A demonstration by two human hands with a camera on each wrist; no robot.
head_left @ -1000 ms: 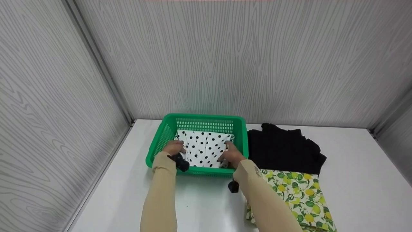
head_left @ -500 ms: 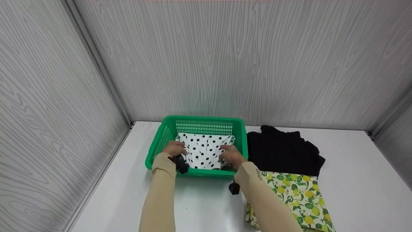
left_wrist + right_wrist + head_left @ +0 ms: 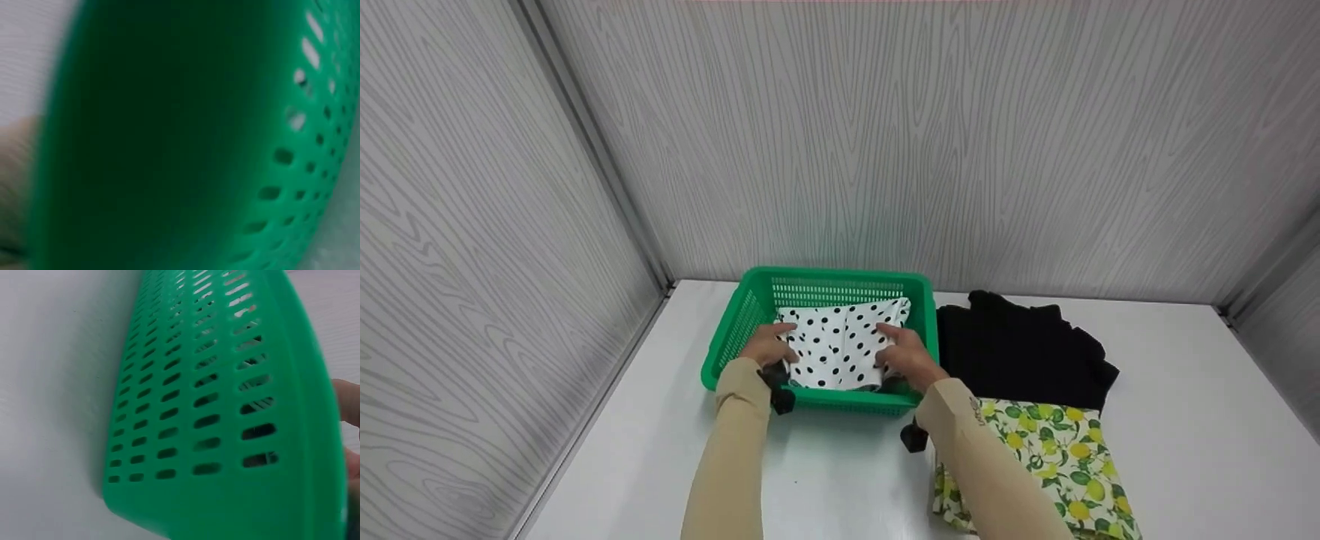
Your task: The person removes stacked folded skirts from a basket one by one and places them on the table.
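A folded white cloth with black polka dots (image 3: 832, 341) lies inside the green plastic basket (image 3: 840, 276) in the head view. My left hand (image 3: 769, 345) reaches over the basket's near left side and holds the cloth's left edge, thumb and fingers at its margin. At the opposite edge, my right hand (image 3: 911, 356) holds the cloth, with its thumb and forefinger spread over the dotted surface. The undersides of both hands' grips are hidden. Each wrist view is mostly filled by the basket wall (image 3: 292, 169); in the right one, fingers (image 3: 349, 402) show past the rim.
A black garment (image 3: 1020, 349) lies flat on the white table (image 3: 1200, 420) to the basket's right. Before it is a folded cloth with a lemon print (image 3: 1057, 457), partly under the right forearm. Grey wood-grain panels (image 3: 847, 135) stand behind and at the sides.
Between my hands the dotted cloth has shifted, and its far right corner now stands higher. The right hand's fingers have spread a little on it. The basket has stayed in place.
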